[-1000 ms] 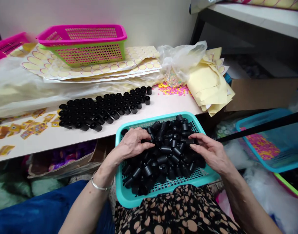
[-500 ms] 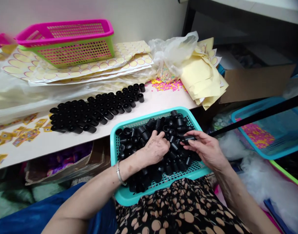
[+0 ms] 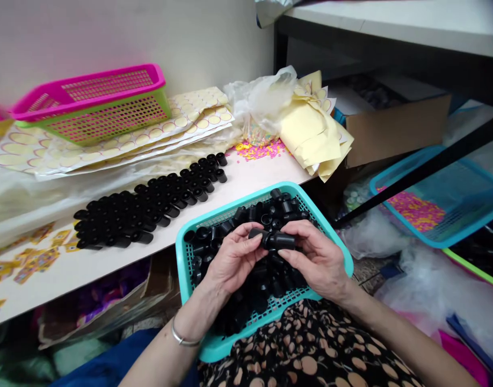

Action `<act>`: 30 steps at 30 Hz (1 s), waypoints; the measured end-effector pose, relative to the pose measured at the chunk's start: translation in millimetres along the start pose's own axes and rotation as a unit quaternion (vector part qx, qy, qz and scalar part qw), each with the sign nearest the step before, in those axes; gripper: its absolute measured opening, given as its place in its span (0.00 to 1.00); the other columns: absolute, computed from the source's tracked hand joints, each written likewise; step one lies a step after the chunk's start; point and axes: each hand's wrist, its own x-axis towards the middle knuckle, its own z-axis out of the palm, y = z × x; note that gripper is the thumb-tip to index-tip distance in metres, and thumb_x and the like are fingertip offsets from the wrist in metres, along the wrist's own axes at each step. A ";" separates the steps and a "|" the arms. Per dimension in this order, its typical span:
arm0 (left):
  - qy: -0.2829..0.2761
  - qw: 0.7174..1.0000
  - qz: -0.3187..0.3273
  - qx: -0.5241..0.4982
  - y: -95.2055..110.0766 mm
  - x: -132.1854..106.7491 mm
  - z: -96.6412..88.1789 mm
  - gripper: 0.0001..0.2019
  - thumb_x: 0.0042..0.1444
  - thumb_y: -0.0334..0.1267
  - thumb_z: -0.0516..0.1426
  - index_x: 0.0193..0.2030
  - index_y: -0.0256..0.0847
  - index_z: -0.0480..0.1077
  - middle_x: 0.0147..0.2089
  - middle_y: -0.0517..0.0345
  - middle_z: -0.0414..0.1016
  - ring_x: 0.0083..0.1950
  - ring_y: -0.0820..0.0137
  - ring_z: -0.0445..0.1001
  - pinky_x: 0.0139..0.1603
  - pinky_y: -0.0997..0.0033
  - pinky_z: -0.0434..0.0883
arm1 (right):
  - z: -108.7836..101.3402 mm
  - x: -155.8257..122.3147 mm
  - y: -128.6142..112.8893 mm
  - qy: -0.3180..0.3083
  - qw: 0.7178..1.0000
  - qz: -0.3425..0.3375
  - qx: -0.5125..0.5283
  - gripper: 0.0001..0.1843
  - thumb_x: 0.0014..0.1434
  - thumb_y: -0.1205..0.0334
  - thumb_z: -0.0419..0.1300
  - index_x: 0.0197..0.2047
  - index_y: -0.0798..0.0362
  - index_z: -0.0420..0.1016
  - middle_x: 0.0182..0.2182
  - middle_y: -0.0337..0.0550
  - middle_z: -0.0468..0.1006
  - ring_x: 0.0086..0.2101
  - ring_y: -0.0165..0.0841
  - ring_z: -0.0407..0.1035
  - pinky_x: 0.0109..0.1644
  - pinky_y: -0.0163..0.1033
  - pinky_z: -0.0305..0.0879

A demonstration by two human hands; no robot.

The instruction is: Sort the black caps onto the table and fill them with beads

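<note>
Both hands had lifted out of the heap. The left hand (image 3: 232, 260) now pinched 1 black cap (image 3: 256, 234) and the right hand (image 3: 319, 260) gripped a second cap (image 3: 284, 241), the 2 meeting end to end just above the teal basket (image 3: 182, 263) on the lap. Beyond it, rows of caps (image 3: 150, 207) lined the worktop (image 3: 252, 176), and the pink basket (image 3: 89, 99) stood well apart.

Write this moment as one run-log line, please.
left hand: pinches black cap | right hand: pinches black tube | pieces: touching, above teal basket | table: rows of black tubes
</note>
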 end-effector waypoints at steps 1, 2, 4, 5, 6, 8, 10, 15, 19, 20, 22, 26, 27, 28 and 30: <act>0.005 1.000 -0.003 -0.014 -1.7 0.3 0.4 0.16 0.41 0.29 0.67 0.38 0.36 0.71 0.34 0.59 0.71 0.33 0.76 0.72 0.37 0.76 0.73 | 1.4 0.3 -0.6 -0.001 1.000 -0.013 -0.020 0.17 0.56 0.70 0.60 0.48 0.47 0.68 0.42 0.43 0.68 0.42 0.34 0.66 0.43 0.40 0.67; 0.010 1.000 -0.003 -0.024 -2.9 0.7 0.5 0.15 0.41 0.29 0.67 0.37 0.35 0.71 0.33 0.59 0.71 0.33 0.75 0.73 0.36 0.76 0.73 | 2.1 0.4 -0.6 -0.002 0.999 -0.023 -0.036 0.17 0.56 0.70 0.60 0.48 0.47 0.68 0.41 0.43 0.69 0.42 0.34 0.66 0.43 0.40 0.67; 0.017 0.999 -0.004 -0.040 -4.0 1.8 -0.1 0.15 0.40 0.28 0.67 0.36 0.35 0.71 0.32 0.59 0.71 0.32 0.76 0.73 0.35 0.77 0.74 | 2.1 -0.2 0.4 0.001 0.998 -0.029 -0.058 0.16 0.56 0.70 0.60 0.47 0.48 0.68 0.41 0.44 0.69 0.41 0.34 0.66 0.43 0.41 0.66; 0.019 0.999 -0.006 -0.048 -4.0 2.3 -0.7 0.14 0.40 0.28 0.67 0.36 0.35 0.71 0.32 0.59 0.71 0.32 0.76 0.72 0.35 0.77 0.74 | 1.9 -0.9 1.3 0.004 0.998 -0.025 -0.062 0.15 0.56 0.70 0.60 0.47 0.49 0.68 0.40 0.44 0.69 0.40 0.34 0.66 0.42 0.40 0.66; 0.021 0.998 -0.008 -0.054 -3.9 2.7 -1.4 0.14 0.40 0.28 0.67 0.35 0.35 0.71 0.31 0.60 0.71 0.31 0.77 0.72 0.34 0.77 0.74 | 1.6 -1.7 2.3 0.006 0.998 -0.017 -0.063 0.15 0.56 0.70 0.60 0.46 0.49 0.69 0.40 0.44 0.69 0.40 0.34 0.66 0.42 0.40 0.67; 0.023 0.998 -0.010 -0.062 -3.7 3.4 -3.0 0.14 0.40 0.27 0.67 0.35 0.35 0.71 0.31 0.60 0.72 0.31 0.77 0.73 0.34 0.78 0.74 | 1.3 -3.6 4.1 0.008 0.998 0.000 -0.061 0.14 0.56 0.69 0.59 0.46 0.49 0.68 0.41 0.45 0.69 0.39 0.34 0.67 0.41 0.40 0.67; 0.022 0.998 -0.010 -0.059 -3.7 3.7 -4.3 0.14 0.40 0.27 0.67 0.35 0.35 0.71 0.31 0.60 0.72 0.31 0.77 0.73 0.34 0.77 0.75 | 1.6 -4.8 4.9 0.009 0.998 0.006 -0.066 0.14 0.57 0.68 0.59 0.46 0.49 0.68 0.41 0.45 0.69 0.39 0.34 0.67 0.40 0.40 0.68; 0.028 0.999 0.020 -0.014 -4.1 2.0 -3.9 0.17 0.36 0.29 0.69 0.35 0.34 0.72 0.29 0.59 0.74 0.28 0.76 0.73 0.32 0.77 0.74 | 1.7 -1.7 0.7 -0.006 0.991 -0.021 -0.133 0.13 0.57 0.68 0.59 0.46 0.49 0.69 0.39 0.45 0.72 0.36 0.33 0.69 0.36 0.38 0.70; 0.034 0.996 0.068 0.049 -7.7 -2.9 1.5 0.16 0.37 0.29 0.69 0.36 0.32 0.74 0.28 0.56 0.76 0.26 0.76 0.73 0.31 0.78 0.73 | 0.7 1.3 -0.3 -0.015 0.969 -0.107 -0.222 0.19 0.57 0.69 0.60 0.52 0.49 0.69 0.42 0.48 0.74 0.41 0.37 0.71 0.44 0.42 0.71; 0.036 0.995 0.073 0.059 -9.5 -4.4 3.0 0.16 0.37 0.30 0.69 0.36 0.31 0.75 0.28 0.56 0.76 0.25 0.77 0.73 0.30 0.79 0.72 | 0.5 1.4 1.0 -0.012 0.962 -0.125 -0.240 0.22 0.57 0.69 0.60 0.55 0.49 0.68 0.45 0.49 0.75 0.44 0.38 0.71 0.48 0.44 0.71; 0.042 0.995 0.071 0.061 -13.7 -6.8 4.4 0.15 0.39 0.32 0.69 0.36 0.30 0.75 0.26 0.55 0.76 0.24 0.77 0.72 0.28 0.80 0.71 | 0.9 1.6 5.4 -0.016 0.951 -0.154 -0.268 0.28 0.57 0.70 0.60 0.60 0.48 0.63 0.52 0.51 0.72 0.50 0.40 0.69 0.54 0.46 0.68; 0.047 0.999 0.027 -0.007 -19.3 -8.8 -5.0 0.15 0.39 0.34 0.68 0.36 0.29 0.76 0.28 0.53 0.76 0.26 0.75 0.74 0.29 0.77 0.72 | 6.9 5.6 11.1 -0.102 0.946 -0.162 -0.263 0.38 0.59 0.68 0.58 0.68 0.48 0.47 0.66 0.51 0.52 0.62 0.44 0.53 0.63 0.53 0.58; 0.045 0.998 0.016 -0.027 -19.3 -9.3 -9.3 0.15 0.39 0.34 0.69 0.35 0.29 0.76 0.30 0.51 0.77 0.26 0.74 0.74 0.29 0.77 0.72 | 9.5 7.2 10.2 -0.131 0.950 -0.144 -0.243 0.41 0.59 0.67 0.58 0.69 0.48 0.41 0.67 0.50 0.47 0.64 0.45 0.47 0.64 0.55 0.53; 0.046 0.998 0.010 -0.045 -18.7 -10.0 -13.7 0.15 0.39 0.33 0.69 0.36 0.29 0.76 0.31 0.51 0.77 0.27 0.74 0.74 0.30 0.77 0.73 | 12.5 8.9 8.5 -0.155 0.958 -0.116 -0.212 0.42 0.60 0.67 0.56 0.70 0.48 0.36 0.68 0.49 0.44 0.65 0.44 0.42 0.65 0.56 0.50; 0.043 0.996 0.011 -0.074 -16.0 -11.6 -21.2 0.16 0.39 0.33 0.69 0.37 0.29 0.76 0.34 0.50 0.77 0.28 0.74 0.75 0.31 0.78 0.73 | 19.0 12.6 3.9 -0.178 0.976 -0.050 -0.112 0.42 0.62 0.68 0.53 0.70 0.44 0.31 0.68 0.47 0.45 0.65 0.40 0.43 0.66 0.55 0.50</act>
